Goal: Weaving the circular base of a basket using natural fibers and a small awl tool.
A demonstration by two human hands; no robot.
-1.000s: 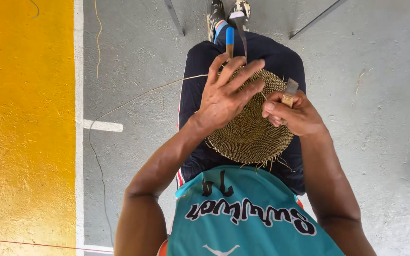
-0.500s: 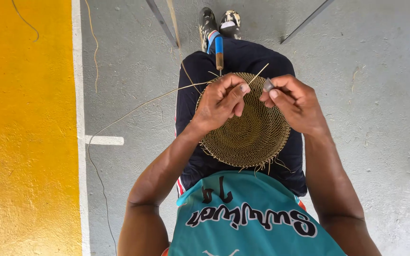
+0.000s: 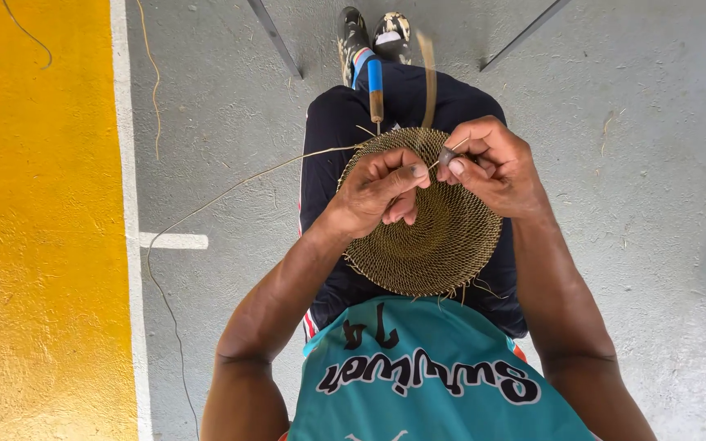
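Note:
A round, flat woven disc (image 3: 443, 245) of tan fibre rests on my lap. My left hand (image 3: 382, 189) lies over its upper middle, fingers curled, pinching the fibre near the top rim. Just right of it, my right hand (image 3: 492, 163) is closed on a small dark tool and a thin strand (image 3: 455, 147) at the same spot. The two hands nearly touch. A blurred strand (image 3: 428, 73) rises from the rim. A long thin fibre (image 3: 230, 192) trails left from the disc across the floor. A blue-handled awl (image 3: 376, 91) sticks into the disc's far edge.
I sit over a grey concrete floor (image 3: 647, 245). A yellow painted band (image 3: 34, 245) with a white border line runs down the left. My shoes (image 3: 373, 33) are at the top, with two dark metal legs (image 3: 275, 37) angled beside them.
My left hand went from spread open over the disc to curled and pinching at the rim. My right hand moved up and left to meet it. The view shifted slightly.

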